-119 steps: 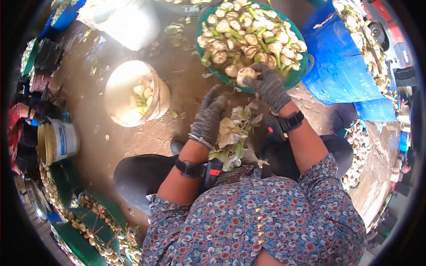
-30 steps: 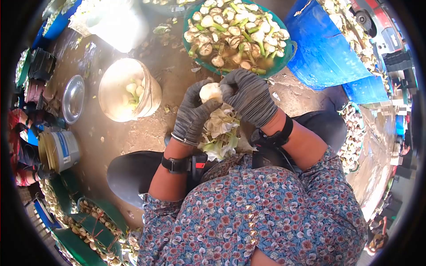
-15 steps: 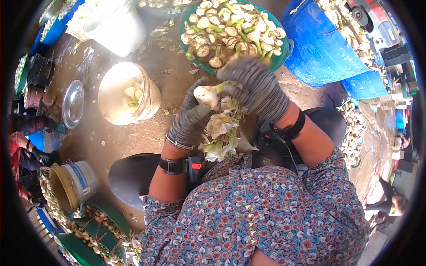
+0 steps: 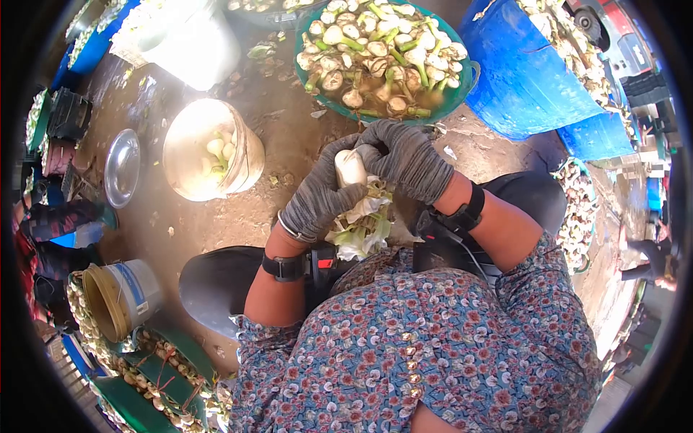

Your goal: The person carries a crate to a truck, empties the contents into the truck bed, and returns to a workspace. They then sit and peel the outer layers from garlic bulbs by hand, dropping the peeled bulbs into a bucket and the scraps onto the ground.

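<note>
In a striped grey glove, my left hand (image 4: 317, 195) is wrapped round a white bulb (image 4: 351, 169), its thumb along the lower side. My right hand (image 4: 408, 160), gloved the same way, has its fingers curled against the bulb's right side; whether it pinches a stem or a small tool is hidden. Pale peeled leaves (image 4: 364, 224) lie just below both hands, over my lap. Beyond them stands a green tub (image 4: 462, 85) of bulbs with green stems in brownish water. A whitish bucket (image 4: 249, 162) with a few bulbs is to the left.
Large blue tubs (image 4: 530, 79) heaped with bulbs stand at the upper right. A metal lid (image 4: 123, 169) lies on the wet ground. At lower left are a tipped bucket (image 4: 137, 292) and green containers (image 4: 133, 404) with bulbs. A person's legs (image 4: 61, 224) show at the far left.
My right hand has come down and left from near the green tub's edge to the bulb. The bulb has turned more upright in my left hand. The person at the far left has moved.
</note>
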{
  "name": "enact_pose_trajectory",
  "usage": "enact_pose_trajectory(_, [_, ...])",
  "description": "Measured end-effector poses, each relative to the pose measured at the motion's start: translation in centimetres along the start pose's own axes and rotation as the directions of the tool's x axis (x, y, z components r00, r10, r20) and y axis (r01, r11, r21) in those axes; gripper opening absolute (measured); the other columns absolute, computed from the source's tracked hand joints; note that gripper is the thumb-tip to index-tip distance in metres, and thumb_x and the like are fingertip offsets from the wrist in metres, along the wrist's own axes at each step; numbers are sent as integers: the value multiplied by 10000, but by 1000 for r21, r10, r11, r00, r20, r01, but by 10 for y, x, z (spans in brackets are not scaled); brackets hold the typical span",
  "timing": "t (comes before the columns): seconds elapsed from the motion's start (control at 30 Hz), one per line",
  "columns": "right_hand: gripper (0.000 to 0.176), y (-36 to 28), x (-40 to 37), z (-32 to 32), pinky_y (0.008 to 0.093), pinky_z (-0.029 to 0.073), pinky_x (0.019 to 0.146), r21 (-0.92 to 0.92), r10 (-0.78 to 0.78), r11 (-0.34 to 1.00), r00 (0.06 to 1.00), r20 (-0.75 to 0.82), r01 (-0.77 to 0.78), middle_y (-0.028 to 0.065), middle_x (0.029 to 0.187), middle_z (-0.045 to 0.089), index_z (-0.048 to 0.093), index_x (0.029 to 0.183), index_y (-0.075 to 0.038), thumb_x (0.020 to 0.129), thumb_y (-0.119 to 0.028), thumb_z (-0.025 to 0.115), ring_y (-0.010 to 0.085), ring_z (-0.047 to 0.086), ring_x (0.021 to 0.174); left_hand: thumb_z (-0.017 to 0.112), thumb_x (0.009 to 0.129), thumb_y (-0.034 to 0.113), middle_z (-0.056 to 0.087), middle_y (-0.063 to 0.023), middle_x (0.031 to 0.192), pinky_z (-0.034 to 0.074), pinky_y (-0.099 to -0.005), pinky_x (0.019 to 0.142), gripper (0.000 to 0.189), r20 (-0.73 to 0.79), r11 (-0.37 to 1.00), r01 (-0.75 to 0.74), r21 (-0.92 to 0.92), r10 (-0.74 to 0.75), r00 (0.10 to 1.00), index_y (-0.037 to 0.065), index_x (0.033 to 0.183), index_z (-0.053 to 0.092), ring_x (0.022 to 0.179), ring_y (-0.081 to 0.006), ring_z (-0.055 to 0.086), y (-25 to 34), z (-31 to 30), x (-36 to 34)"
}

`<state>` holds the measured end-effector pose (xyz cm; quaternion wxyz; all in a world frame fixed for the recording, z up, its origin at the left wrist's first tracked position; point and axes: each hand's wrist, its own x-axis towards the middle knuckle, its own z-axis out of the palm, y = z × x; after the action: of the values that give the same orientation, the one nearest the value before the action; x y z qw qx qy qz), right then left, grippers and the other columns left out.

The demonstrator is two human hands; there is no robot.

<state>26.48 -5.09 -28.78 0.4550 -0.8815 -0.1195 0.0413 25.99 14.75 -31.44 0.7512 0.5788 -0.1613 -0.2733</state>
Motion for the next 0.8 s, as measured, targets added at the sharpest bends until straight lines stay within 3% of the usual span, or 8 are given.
enact_pose_trajectory(0.13, [163, -9, -3, -10, 296, 506, 748, 243, 181, 951, 981, 65, -191, 71, 867, 664, 662, 981, -9, 891, -140, 696, 130, 608, 817, 738, 835, 191, 480, -106, 1383, 390, -324, 1070, 799, 25, 988, -135, 73, 134, 991, 23, 1483, 302, 1257, -191, 468, -13, -2, 3])
enact_pose_trajectory(0.33, [231, -2, -16, -5, 319, 507, 771, 354, 41, 933, 997, 60, -59, 77, 875, 662, 650, 1045, -11, 922, -205, 677, 151, 615, 845, 740, 807, 154, 481, -114, 1374, 392, -330, 1073, 832, 33, 998, -28, 55, 26, 999, 20, 1488, 280, 1258, -204, 467, -5, 3, 4])
enact_pose_trajectory(0.43, [266, -2, -17, 3, 333, 509, 777, 191, 148, 972, 987, -56, -135, 105, 878, 661, 649, 1057, -9, 946, -251, 646, 172, 630, 858, 741, 783, 120, 476, -123, 1372, 390, -336, 1079, 860, 61, 984, -58, 168, 49, 997, 22, 1494, 267, 1263, -218, 465, 6, 9, 5])
enact_pose_trajectory(0.5, [293, -3, -11, 6, 334, 510, 764, 235, 371, 902, 929, 11, -363, 117, 879, 660, 646, 1083, -5, 957, -269, 630, 185, 638, 843, 746, 770, 106, 467, -132, 1376, 387, -341, 1083, 881, 65, 949, -128, 288, 114, 991, 24, 1498, 257, 1271, -227, 460, 7, 11, 7])
enact_pose_trajectory(0.6, [343, 15, -17, 6, 347, 516, 741, 173, 62, 983, 998, -25, -56, 116, 907, 681, 647, 1130, 1, 976, -303, 601, 206, 651, 796, 715, 758, 87, 469, -138, 1360, 386, -349, 1077, 884, 20, 871, -242, 427, 258, 966, 35, 1508, 248, 1261, -232, 464, -4, 13, 9])
enact_pose_trajectory(0.7, [315, 7, -13, 0, 361, 521, 743, 466, 83, 880, 996, 35, -90, 111, 931, 687, 654, 1115, -9, 972, -286, 606, 214, 656, 796, 642, 769, 66, 513, -128, 1288, 417, -352, 1027, 842, -46, 834, -323, 447, 382, 923, 49, 1514, 249, 1187, -216, 505, -21, 6, 12])
enact_pose_trajectory(0.77, [275, 4, -18, -2, 372, 525, 754, 287, 109, 951, 993, 36, -115, 113, 942, 685, 660, 1092, -21, 961, -259, 614, 240, 662, 814, 658, 802, 82, 545, -118, 1230, 467, -342, 965, 821, -23, 829, -387, 404, 432, 901, 38, 1508, 242, 1112, -200, 548, -27, 0, 18])
enact_pose_trajectory(0.8, [256, 6, -18, -4, 377, 525, 753, 158, -29, 987, 999, -20, 32, 118, 931, 679, 660, 1087, -26, 951, -239, 618, 258, 662, 817, 672, 820, 103, 560, -110, 1200, 484, -331, 920, 795, -73, 919, -276, 283, 307, 949, 33, 1497, 263, 1063, -184, 561, -30, 0, 17])
